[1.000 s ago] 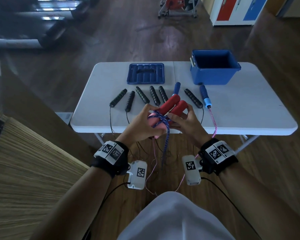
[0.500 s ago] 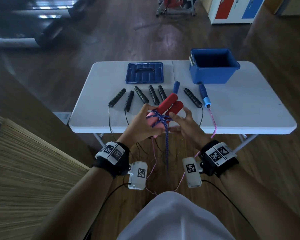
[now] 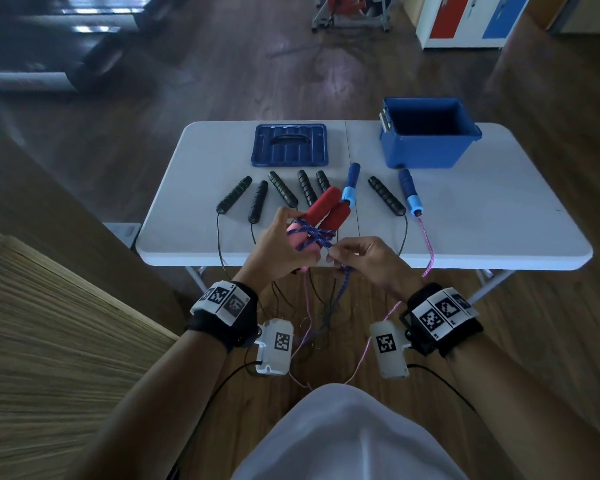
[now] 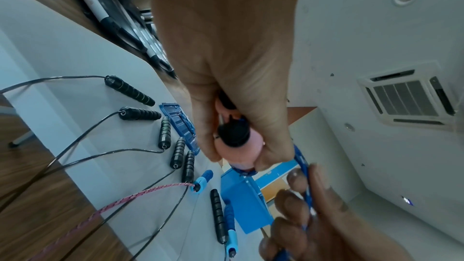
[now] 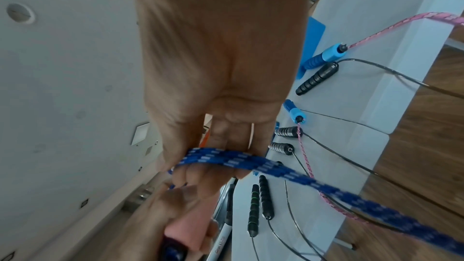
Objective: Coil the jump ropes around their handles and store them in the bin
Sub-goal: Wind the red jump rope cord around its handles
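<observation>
The pair of red handles (image 3: 326, 213) is held side by side above the near edge of the bench (image 3: 499, 237), gripped at their pink lower ends by the left hand (image 3: 284, 247), whose fingers curl round them. Several turns of blue braided rope (image 3: 314, 235) cross the handles just above that hand; the right hand (image 3: 368, 261), just beside it, pinches the rope's free run between thumb and fingertips, and the rest hangs toward the floor. Farther back on the bench lie six black handles (image 3: 234, 199) and two blue handles (image 3: 350, 183), their cords trailing over the near edge. The open blue bin (image 3: 430, 150) stands at the far right, its lid (image 3: 290, 145) lying flat to the left, with bare bench surface between. The handles' bottom caps are hidden in the head view.
</observation>
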